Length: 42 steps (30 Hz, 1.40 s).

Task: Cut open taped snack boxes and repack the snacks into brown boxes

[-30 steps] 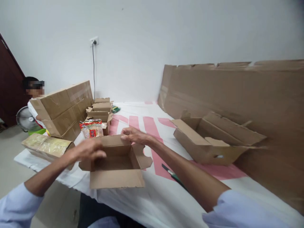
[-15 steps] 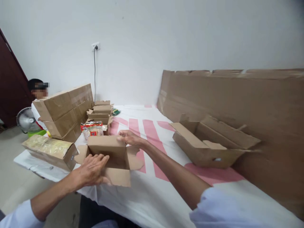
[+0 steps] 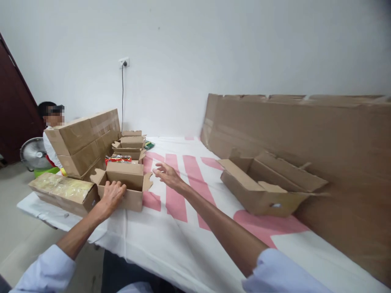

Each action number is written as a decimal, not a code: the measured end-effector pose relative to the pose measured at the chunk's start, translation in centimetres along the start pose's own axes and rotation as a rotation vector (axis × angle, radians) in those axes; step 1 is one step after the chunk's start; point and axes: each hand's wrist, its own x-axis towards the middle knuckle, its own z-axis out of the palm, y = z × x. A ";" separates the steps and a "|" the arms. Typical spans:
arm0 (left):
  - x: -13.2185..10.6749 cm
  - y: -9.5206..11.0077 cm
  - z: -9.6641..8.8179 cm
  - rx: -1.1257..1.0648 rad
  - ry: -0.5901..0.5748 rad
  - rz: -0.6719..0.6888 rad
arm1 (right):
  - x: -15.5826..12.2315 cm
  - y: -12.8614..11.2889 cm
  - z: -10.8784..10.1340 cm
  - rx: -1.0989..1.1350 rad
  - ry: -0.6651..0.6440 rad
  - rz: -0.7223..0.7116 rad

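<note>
A small open cardboard box [image 3: 131, 197] stands upright on the table with its flaps out. My left hand [image 3: 113, 196] grips its near wall at the left, fingers curled over the rim. To the right of the box, my right hand [image 3: 166, 175] hovers over the cloth, apart from the box, its fingers spread and holding nothing. A red-edged snack packet [image 3: 118, 159] shows just behind the box, its lower part hidden. Left of the box lies a taped cardboard box [image 3: 65, 193].
Stacked closed boxes [image 3: 84, 142] and open boxes [image 3: 131, 142] line the table's left side. A larger open box [image 3: 262, 195] stands right, before a tall cardboard sheet [image 3: 305, 134]. A person [image 3: 51, 134] and a fan [image 3: 35, 154] are at far left.
The box has moved left and away from me, and now hides most of the snack packet. My right hand has let go of it; its near flap no longer points toward me.
</note>
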 end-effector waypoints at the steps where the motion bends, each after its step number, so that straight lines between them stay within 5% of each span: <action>1: 0.3 -0.4 0.1 -0.006 0.006 -0.008 | -0.6 0.3 -0.3 0.000 0.005 0.010; 11: 0.0 -2.6 2.9 -0.107 0.074 0.009 | -6.7 3.2 1.4 0.066 -0.001 0.057; 17: 3.3 -2.6 4.2 -0.132 0.186 -0.018 | -8.1 4.9 1.7 0.091 0.035 0.071; 24: 7.3 -3.5 5.0 -0.159 0.232 0.007 | -9.2 7.1 -0.3 0.055 0.111 0.084; 36: 10.6 -6.6 5.0 -0.154 0.179 0.045 | -13.0 9.9 -5.2 -0.109 0.244 0.178; 42: 12.2 -7.5 5.1 -0.134 0.156 0.055 | -15.2 10.4 -7.4 -0.281 0.251 0.086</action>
